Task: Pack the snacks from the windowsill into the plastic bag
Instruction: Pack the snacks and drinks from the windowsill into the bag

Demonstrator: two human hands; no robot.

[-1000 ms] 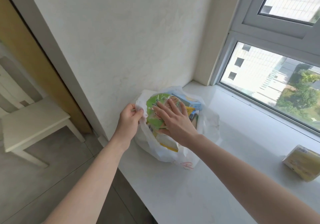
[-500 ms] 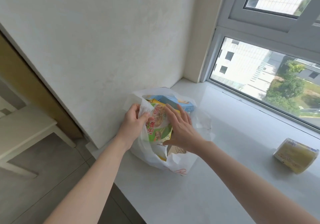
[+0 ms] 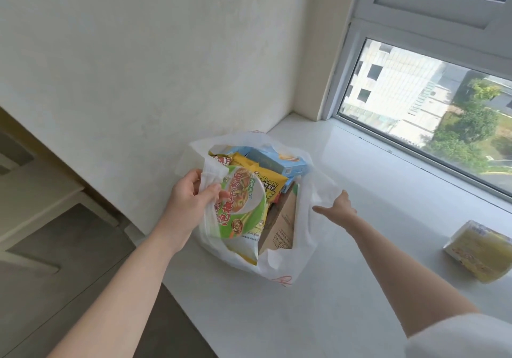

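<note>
A white plastic bag [image 3: 279, 263] stands open on the windowsill [image 3: 360, 247], close to its left edge and against the side wall [image 3: 138, 53], near the corner where that wall meets the window [image 3: 432, 114]. The left hand [image 3: 191, 202] holds the bag's left handle, with thumb and fingers [image 3: 213, 191] pinching the bunched plastic against a green noodle packet [image 3: 241, 205] that stands upright at the front of the bag. Behind that packet are a yellow popcorn bag [image 3: 266, 180] and a light blue box [image 3: 279, 159], the box lying across the far side of the opening; a brown paper packet [image 3: 282, 224] stands edge-on toward the bag's right side (its print is too small to read). The right hand [image 3: 336, 208] touches the bag's right wall from outside, fingers stretched out and relaxed, gripping nothing. One more snack, a yellow packet [image 3: 482, 255] in clear wrap, lies on the windowsill well apart from the bag, toward the right edge of the view and short of the window frame. Beyond the sill's left edge the grey floor [image 3: 69, 247] shows below, with part of a pale piece of furniture [image 3: 33, 199].
</note>
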